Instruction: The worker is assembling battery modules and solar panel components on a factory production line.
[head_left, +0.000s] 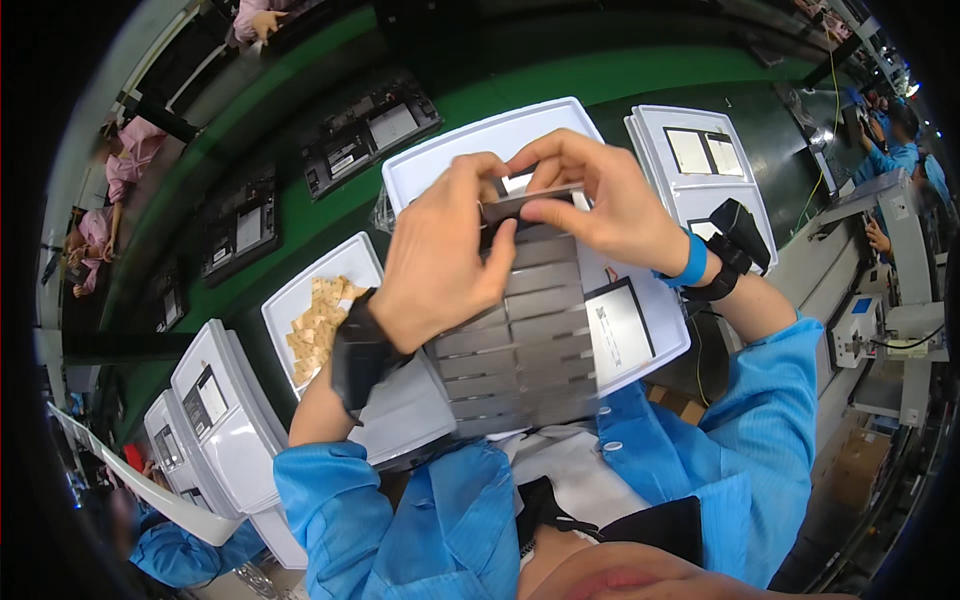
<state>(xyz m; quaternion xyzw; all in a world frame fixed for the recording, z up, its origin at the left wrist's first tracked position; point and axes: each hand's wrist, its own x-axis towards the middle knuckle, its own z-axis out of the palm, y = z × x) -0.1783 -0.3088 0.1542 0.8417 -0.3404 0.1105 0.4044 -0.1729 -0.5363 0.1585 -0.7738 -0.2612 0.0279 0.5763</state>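
Both hands are raised close together over a white tray (430,157). My left hand (450,250) and my right hand (600,190) are closed, thumbs and fingers pinching the upper end of a grey sheet (520,340). Rows of dark strips cross this sheet, which hangs down toward my chest and is blurred by motion. A small shiny piece (518,183) shows between the fingers; its kind cannot be made out. Beside the sheet, a flat white rectangular part with a black edge (620,325) lies on the tray.
Crumpled tan paper pieces (318,325) fill a smaller white tray (362,250) at left. Stacked white trays (655,125) stand at right, others (240,430) at lower left. Open laptop-like chassis (370,130) sit on the green line beyond. Other people work around the edges.
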